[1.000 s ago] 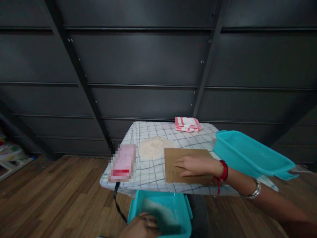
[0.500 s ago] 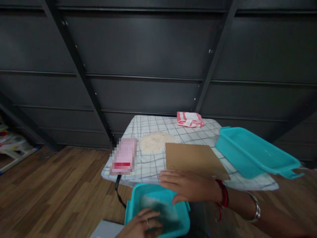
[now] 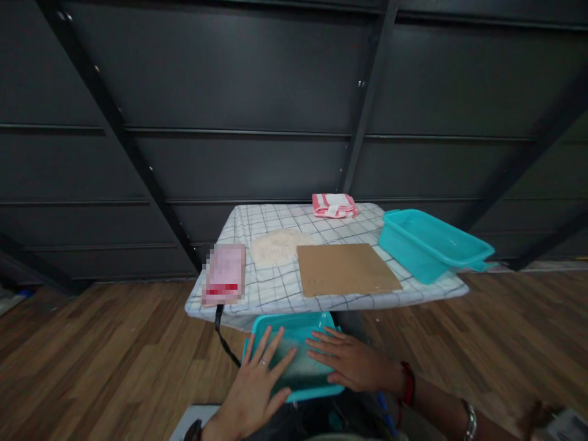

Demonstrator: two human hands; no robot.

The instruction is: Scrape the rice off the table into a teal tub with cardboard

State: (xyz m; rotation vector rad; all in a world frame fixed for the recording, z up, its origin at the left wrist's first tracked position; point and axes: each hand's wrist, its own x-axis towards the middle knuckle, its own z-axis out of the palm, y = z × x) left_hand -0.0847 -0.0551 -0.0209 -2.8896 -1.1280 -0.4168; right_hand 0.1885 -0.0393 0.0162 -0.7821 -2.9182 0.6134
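Observation:
A teal plastic tray [image 3: 294, 327] holding white rice sits low in front of me, below the table's near edge. My left hand [image 3: 255, 389] lies flat on the tray's left side with its fingers spread. My right hand [image 3: 349, 361], a red thread at its wrist, rests flat on the tray's right side with its fingers stretched out. On the checked tablecloth [image 3: 275, 288] lie a brown cardboard sheet [image 3: 344, 268] and a heap of rice [image 3: 275, 246].
A second teal tub [image 3: 432, 244] stands at the table's right end. A pink packet [image 3: 225, 272] lies at the left edge and a pink striped cloth [image 3: 334, 205] at the back. Dark metal panels rise behind; wooden floor lies around.
My right hand left the cardboard sheet and came down onto the low tray. My left hand opened out flat on the tray. The view shifted downward and back.

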